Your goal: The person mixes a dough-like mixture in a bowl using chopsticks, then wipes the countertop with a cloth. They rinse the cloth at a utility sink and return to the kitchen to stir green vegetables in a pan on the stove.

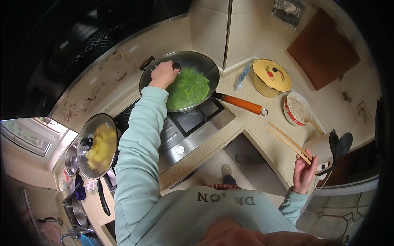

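Observation:
My left hand (164, 74) is closed around the black knob of a glass lid (190, 61) that covers a large wok at the back burner. Chopped green vegetables (190, 87) show through the glass. The wok's orange handle (241, 104) points to the right over the counter. Held up at the right, my right hand (304, 172) grips a pair of wooden chopsticks (289, 144), their tips pointing up and left. At the left, a second pan with a glass lid (106, 123) holds yellow chunks of food (101, 152).
A yellow enamel pot (267, 87) and a bowl of pale food (295, 109) stand on the right counter, near a blue-and-white packet (242, 77). Black utensils (341, 146) stand at the far right. A steel bowl (71, 160) and the sink (69, 201) lie left.

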A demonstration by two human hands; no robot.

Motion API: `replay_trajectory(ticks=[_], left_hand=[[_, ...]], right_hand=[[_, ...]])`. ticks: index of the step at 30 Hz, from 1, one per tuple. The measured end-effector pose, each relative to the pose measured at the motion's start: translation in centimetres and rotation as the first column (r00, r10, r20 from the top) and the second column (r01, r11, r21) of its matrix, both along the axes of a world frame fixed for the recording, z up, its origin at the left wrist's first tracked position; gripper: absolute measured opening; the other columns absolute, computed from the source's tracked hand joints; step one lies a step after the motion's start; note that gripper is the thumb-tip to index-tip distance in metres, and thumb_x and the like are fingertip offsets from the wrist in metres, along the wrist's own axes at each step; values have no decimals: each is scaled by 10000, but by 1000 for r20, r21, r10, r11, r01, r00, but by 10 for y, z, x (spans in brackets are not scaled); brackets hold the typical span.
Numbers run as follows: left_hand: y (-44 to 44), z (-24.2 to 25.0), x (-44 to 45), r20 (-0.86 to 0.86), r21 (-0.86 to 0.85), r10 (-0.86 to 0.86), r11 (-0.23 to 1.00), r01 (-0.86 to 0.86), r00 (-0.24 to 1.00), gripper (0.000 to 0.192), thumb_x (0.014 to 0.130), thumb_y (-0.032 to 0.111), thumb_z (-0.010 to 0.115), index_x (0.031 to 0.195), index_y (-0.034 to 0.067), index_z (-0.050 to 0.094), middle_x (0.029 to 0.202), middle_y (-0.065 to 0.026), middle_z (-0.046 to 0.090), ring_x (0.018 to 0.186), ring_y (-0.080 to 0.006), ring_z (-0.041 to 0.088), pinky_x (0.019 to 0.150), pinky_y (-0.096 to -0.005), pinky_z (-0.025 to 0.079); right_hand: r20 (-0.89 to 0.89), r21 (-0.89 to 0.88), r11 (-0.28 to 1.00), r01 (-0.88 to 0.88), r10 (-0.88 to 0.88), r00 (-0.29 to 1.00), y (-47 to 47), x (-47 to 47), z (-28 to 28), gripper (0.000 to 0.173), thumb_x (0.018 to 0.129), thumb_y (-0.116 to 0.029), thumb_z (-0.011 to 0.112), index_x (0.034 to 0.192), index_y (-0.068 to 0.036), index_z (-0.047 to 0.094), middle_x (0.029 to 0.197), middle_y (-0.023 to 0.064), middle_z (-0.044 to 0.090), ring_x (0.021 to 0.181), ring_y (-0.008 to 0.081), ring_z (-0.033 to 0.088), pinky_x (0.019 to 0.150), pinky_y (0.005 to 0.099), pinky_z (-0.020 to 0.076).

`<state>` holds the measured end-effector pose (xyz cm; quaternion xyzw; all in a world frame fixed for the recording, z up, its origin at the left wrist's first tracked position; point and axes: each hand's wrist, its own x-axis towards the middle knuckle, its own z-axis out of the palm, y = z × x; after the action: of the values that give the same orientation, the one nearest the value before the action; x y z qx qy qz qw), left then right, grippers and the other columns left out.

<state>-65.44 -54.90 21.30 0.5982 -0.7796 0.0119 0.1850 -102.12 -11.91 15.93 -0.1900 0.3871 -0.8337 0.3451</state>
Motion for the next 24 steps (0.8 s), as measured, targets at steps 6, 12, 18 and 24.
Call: replay_trajectory(ticks=[6,12,18,24], left_hand=[[-17,-1,-11,119,61,57,996,-64,991,428,858,434,631,1103,84,610,1049,-145,662,1015,-315,617,827,-430,498],[-29,3,-24,179,120,42,991,-64,983,447,853,444,631,1070,54,601,983,-160,669,979,-332,624,782,-442,505],[-37,-6,-25,226,46,40,998,-52,973,390,848,389,637,1026,46,587,909,-196,664,896,-374,632,760,-461,504],[-34,-1,-23,206,-21,78,997,-76,975,375,832,375,647,1015,53,586,880,-201,662,862,-390,634,734,-474,505]], right_hand=[[101,-31,995,-97,100,990,-51,-43,-8,408,994,-301,484,1090,83,582,916,168,653,767,228,653,666,251,582],[139,-18,987,-157,158,978,-105,-75,-22,419,997,-296,474,1102,100,559,900,184,646,754,226,649,654,258,576],[164,-7,968,-252,250,954,-144,-106,-36,386,1005,-292,445,1071,67,572,904,162,651,770,220,649,665,267,571],[172,-8,942,-335,331,928,-178,-123,-49,367,1007,-284,437,1073,48,579,910,144,658,775,207,641,667,250,554]])
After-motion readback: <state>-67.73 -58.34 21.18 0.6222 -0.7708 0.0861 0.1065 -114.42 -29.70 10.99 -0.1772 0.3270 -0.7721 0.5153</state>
